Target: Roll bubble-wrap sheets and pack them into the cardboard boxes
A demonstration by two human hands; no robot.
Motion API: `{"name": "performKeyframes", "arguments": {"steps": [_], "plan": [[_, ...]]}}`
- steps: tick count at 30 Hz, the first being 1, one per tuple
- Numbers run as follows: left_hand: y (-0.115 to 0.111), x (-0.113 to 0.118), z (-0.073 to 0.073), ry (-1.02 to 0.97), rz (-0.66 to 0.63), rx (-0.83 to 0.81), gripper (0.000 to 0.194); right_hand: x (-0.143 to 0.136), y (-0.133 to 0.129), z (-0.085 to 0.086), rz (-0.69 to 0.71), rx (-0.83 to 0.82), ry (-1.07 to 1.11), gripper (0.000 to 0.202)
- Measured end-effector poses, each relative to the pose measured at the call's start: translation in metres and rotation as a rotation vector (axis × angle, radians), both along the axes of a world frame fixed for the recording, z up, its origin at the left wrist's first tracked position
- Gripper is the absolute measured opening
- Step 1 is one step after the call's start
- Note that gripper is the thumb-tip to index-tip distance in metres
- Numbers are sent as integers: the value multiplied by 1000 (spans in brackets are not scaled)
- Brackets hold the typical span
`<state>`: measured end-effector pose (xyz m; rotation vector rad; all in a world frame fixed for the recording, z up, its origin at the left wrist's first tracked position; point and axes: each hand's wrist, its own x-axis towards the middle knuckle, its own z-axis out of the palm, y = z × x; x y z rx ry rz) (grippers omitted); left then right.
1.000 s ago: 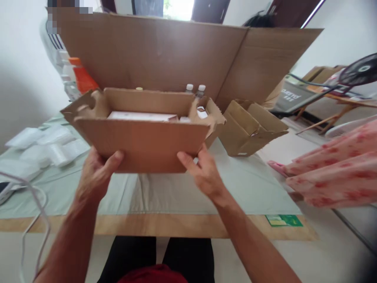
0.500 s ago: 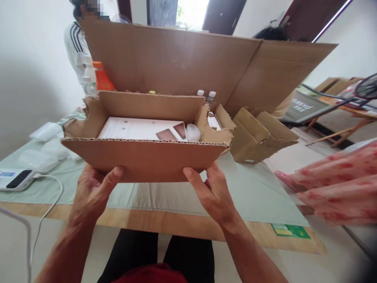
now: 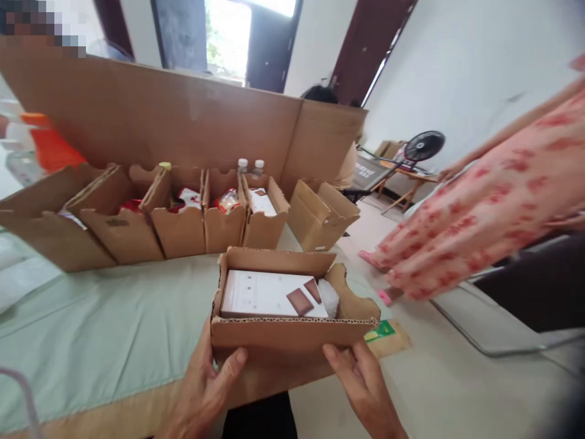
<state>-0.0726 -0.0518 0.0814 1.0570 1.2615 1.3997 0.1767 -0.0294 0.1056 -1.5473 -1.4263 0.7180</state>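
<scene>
Both my hands grip an open cardboard box (image 3: 292, 341) above the near edge of the table. My left hand (image 3: 212, 378) clasps its left end, thumb on the front wall; my right hand (image 3: 361, 372) does the same toward the right end. The fingers under and behind the box are partly hidden. Inside lies a white carton (image 3: 265, 292) printed with brown squares, with a clear crumpled plastic piece (image 3: 329, 297) to its right. The box's right end wall has a wavy cut-out edge.
A row of cardboard bins (image 3: 180, 235) with packets inside stands behind, and another cardboard box (image 3: 315, 213) stands to their right. A tall cardboard panel (image 3: 183, 116) rises at the back. An orange-capped bottle (image 3: 52, 143) is at left. A person in a pink patterned garment (image 3: 479, 225) stands at right.
My view has swung to the right, bringing the row of bins into sight. The held box has moved lower and toward the table's right end, still in both hands.
</scene>
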Motion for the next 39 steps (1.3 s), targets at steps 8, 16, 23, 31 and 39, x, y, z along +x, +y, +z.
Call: {"name": "performKeyframes", "arguments": {"steps": [8, 16, 23, 31, 39], "plan": [[81, 38, -1, 78, -303, 183, 84, 54, 14, -17, -98, 116, 77, 49], [171, 64, -23, 299, -94, 185, 73, 56, 3, -64, -268, 229, -56, 54], [124, 109, -60, 410, -112, 216, 73, 97, 49, -72, -96, -18, 194, 74], [125, 108, -68, 500, -376, 278, 78, 85, 85, -72, -38, -31, 116, 57], [118, 106, -76, 436, -331, 265, 73, 67, 109, -64, -39, -23, -46, 42]]}}
